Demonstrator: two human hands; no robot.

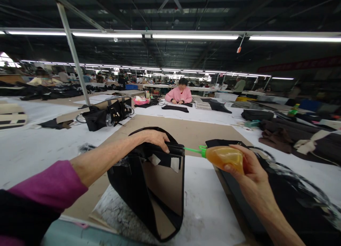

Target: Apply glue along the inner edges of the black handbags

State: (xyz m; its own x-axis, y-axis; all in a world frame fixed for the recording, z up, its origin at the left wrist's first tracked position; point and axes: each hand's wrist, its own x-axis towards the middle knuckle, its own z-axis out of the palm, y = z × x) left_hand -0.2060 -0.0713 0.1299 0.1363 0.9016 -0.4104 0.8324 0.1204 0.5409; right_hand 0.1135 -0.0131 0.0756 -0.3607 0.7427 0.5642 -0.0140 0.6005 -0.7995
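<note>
A black handbag [128,189] with a beige lining stands on its side in front of me, its opening turned to the right. My left hand [156,138] grips the bag's upper edge, thumb and fingers closed on it. Two pale patches [175,164] show inside, below that edge. In my right hand [247,168] is a squeeze bottle [222,157] of amber liquid, held nearly level. Its thin green nozzle points left, with the tip at the bag's upper right corner.
More black bags with chain handles [290,178] lie at right, close to my right forearm. A small group of finished-looking black bags [106,113] stands at left. Across the table, a person in pink [179,95] handles black pieces. Dark fabric stacks [285,129] sit at far right.
</note>
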